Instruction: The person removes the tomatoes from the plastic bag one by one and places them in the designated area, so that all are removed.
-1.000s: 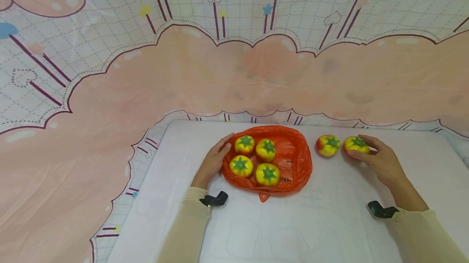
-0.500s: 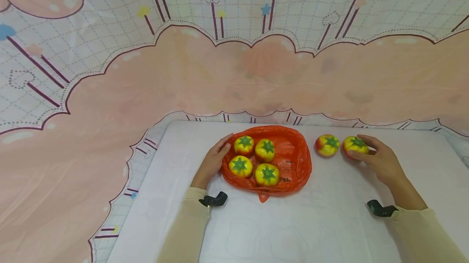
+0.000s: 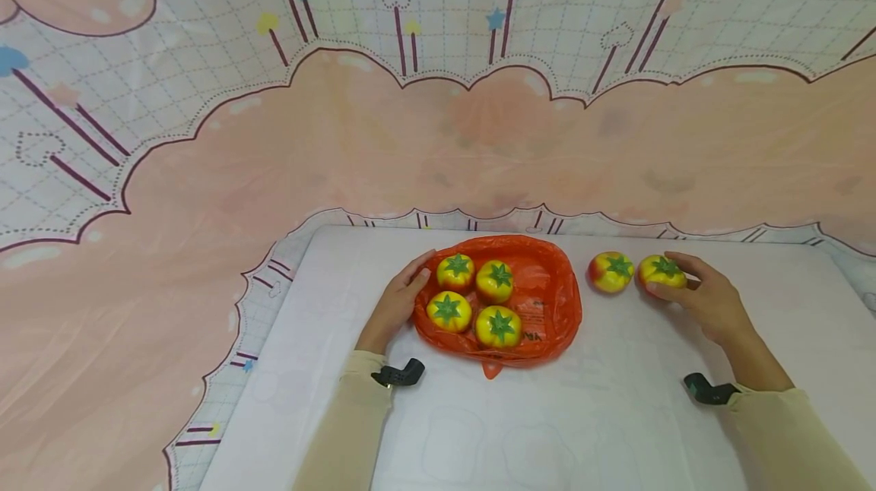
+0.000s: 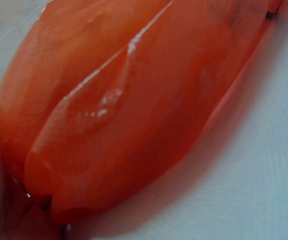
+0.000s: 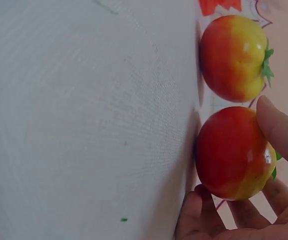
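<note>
My left hand holds the left rim of a red plastic bag, thumb at the rim. The bag's mouth is spread wide on the table. Several artificial tomatoes, yellow and red with green star-shaped leaves, sit in its left and middle part. To the right of the bag, my right hand grips another tomato, thumb on one side and curled fingers on the other. Close by on its left stands one more tomato, untouched. In the left wrist view the bag's side hides the tomatoes.
A white-covered table lies under everything. Behind it hangs a patterned cloth with peach cloud shapes, meeting the table's back edge. Dark wrist cameras stick out from both sleeves.
The right hand and the tomato in it have shifted very slightly left. The left hand, the bag and the other tomatoes stay put.
</note>
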The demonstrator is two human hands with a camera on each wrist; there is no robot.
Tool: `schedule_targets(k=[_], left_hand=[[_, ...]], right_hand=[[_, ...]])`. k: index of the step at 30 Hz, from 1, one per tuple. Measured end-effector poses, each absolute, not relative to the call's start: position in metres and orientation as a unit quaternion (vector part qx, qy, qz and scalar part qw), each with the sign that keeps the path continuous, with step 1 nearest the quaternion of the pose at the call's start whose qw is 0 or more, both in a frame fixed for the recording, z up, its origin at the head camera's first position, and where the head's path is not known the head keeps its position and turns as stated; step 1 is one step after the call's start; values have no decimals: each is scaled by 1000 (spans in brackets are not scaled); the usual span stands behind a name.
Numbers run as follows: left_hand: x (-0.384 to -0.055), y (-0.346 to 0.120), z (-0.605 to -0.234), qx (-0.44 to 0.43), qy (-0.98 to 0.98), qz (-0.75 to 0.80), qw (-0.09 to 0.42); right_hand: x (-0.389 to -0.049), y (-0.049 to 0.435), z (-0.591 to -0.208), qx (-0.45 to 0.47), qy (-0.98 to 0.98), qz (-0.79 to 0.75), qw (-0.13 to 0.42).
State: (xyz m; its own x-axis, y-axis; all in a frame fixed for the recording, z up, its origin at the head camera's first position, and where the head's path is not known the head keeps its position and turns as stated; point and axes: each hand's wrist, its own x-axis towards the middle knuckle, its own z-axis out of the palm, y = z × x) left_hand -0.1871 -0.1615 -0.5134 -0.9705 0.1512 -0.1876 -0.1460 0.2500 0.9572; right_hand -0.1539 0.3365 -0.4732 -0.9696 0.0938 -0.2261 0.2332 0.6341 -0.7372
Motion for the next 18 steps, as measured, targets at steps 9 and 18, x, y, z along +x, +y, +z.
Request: schedule_targets(k=[9,18], left_hand=[[-187,-162,-513,2,781,613,120],[-188,-161,-514,-1,780,613,124]], right_hand=[[-152,337,-474,74,903,-417,74],[-152,339,-475,75,900,-420,84]])
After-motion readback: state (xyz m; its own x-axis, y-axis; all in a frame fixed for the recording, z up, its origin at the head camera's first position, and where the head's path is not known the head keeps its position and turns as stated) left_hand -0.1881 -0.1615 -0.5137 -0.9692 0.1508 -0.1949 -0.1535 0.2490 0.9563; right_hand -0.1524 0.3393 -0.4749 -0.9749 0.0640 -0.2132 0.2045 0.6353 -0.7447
